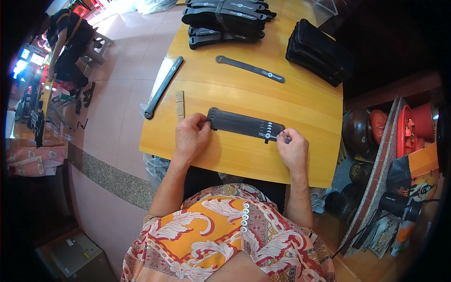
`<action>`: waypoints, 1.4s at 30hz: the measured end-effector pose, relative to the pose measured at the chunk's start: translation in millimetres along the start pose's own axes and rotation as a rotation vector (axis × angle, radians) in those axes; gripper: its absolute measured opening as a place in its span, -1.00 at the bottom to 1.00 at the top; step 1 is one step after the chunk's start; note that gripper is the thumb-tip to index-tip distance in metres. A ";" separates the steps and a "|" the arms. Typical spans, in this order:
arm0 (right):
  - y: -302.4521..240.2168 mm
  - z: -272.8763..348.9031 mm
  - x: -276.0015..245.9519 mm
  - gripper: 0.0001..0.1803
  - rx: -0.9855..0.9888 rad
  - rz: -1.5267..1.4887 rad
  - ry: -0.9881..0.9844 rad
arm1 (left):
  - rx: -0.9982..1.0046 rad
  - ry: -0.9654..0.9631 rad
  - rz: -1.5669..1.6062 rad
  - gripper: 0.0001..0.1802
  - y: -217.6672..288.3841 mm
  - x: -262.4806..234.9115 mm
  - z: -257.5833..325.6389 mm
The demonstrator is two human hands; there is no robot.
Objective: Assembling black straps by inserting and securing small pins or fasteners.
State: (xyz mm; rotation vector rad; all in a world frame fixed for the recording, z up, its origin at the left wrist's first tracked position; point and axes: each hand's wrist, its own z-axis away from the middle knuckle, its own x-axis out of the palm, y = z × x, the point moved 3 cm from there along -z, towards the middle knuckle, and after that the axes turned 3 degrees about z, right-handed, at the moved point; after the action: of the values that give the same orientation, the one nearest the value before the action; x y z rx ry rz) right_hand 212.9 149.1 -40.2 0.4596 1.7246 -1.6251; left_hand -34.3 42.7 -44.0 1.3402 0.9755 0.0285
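A flat stack of several long black straps lies across the near part of the wooden table. My left hand pinches the stack's left end. At the stack's right end, near its white dots, my right hand grips with fingers closed. A single black strap lies alone farther back on the table. Another long black strap lies along the table's left edge, and a small pale wooden stick rests beside it.
Piles of black straps sit at the far edge, and a dark stack stands at the back right. A person bends over on the tiled floor at far left. Red and dark containers crowd the right side.
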 end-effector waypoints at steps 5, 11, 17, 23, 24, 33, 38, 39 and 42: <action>-0.2 -0.4 0.3 -0.90 -0.008 0.031 0.019 | 0.002 -0.005 -0.020 -0.89 1.5 1.2 -1.3; -6.9 -0.5 -1.1 -0.87 0.004 0.096 0.008 | 0.004 -0.026 -0.066 -0.89 4.9 -0.3 -3.9; -8.5 -2.4 -4.7 -0.83 0.001 0.146 -0.012 | -0.062 -0.110 -0.216 -0.82 2.3 -8.7 -6.0; -16.6 5.4 -9.8 -0.83 -0.020 0.146 0.008 | -0.012 -0.072 -0.056 -0.83 3.8 -15.9 -0.5; -20.7 7.1 -10.2 -0.84 -0.048 0.071 0.017 | 0.020 0.000 0.012 -0.84 6.7 -16.6 0.6; -15.0 -15.4 6.4 -0.85 -0.065 0.028 -0.086 | 0.048 -0.072 0.159 -0.87 7.2 9.6 -17.2; -42.7 -36.1 1.9 -0.79 -0.129 -0.016 -0.259 | -0.200 -0.183 0.511 -0.83 1.3 2.9 -8.3; -56.8 -45.4 4.3 -0.79 -0.183 0.066 -0.208 | -0.123 -0.122 0.480 -0.82 -2.4 2.1 -4.2; -75.3 -94.3 26.6 -0.84 -0.559 0.268 0.071 | -0.013 -0.066 0.477 -0.81 6.2 -3.3 8.0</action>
State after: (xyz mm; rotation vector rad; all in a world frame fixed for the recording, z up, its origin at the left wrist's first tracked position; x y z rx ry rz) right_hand 119.4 223.7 -9.2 0.4491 1.9748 -0.8963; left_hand -28.5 36.3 -37.7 1.5262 0.5820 0.3497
